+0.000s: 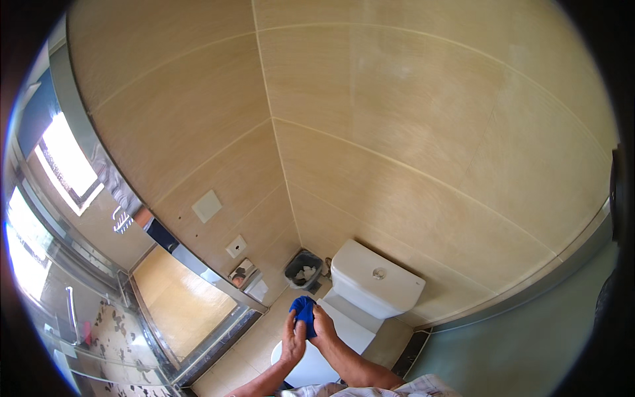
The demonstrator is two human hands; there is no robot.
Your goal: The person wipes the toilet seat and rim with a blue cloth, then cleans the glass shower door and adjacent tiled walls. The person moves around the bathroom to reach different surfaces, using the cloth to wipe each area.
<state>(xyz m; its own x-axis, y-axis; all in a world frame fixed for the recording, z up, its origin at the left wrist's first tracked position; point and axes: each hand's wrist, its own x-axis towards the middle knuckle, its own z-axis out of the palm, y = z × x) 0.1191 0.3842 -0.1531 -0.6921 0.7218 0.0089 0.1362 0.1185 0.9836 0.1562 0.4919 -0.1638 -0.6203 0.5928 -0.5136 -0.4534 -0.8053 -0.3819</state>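
A blue cloth [304,312] is bunched between my two hands, low in the middle of the view. My left hand [293,337] grips its left side, thumb against the cloth. On the other side, my right hand [323,325] is closed round the cloth's right edge. Both hands are above a white toilet with its lid [317,364] down. Behind the lid stands the white ceramic cistern [377,278] with a round flush button [379,273] on top. The fingertips are partly hidden by the cloth.
A dark waste bin [303,270] with crumpled paper stands in the corner left of the cistern. A metal toilet paper holder [243,273] is on the left tiled wall, below a socket plate [236,246]. Glass shower panels are at far left; a greenish panel [506,317] stands at right.
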